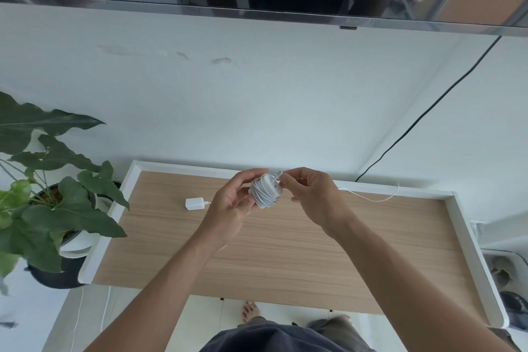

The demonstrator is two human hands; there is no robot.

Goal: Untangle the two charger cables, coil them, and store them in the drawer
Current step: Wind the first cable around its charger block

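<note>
Above the counter (257,251), the left hand (228,208) holds a charger (265,193) with its cable wound round it, fingers curled on the bundle. The right hand (311,197) pinches the cable end (278,174) between thumb and fingers. Farther back, a second charger (195,204) lies left of the hands, and a loose cable (374,198) lies at the right.

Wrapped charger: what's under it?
Wrapped charger, held by left hand and right hand, is above the wooden top; the charger and hands cover the spot directly beneath.
</note>
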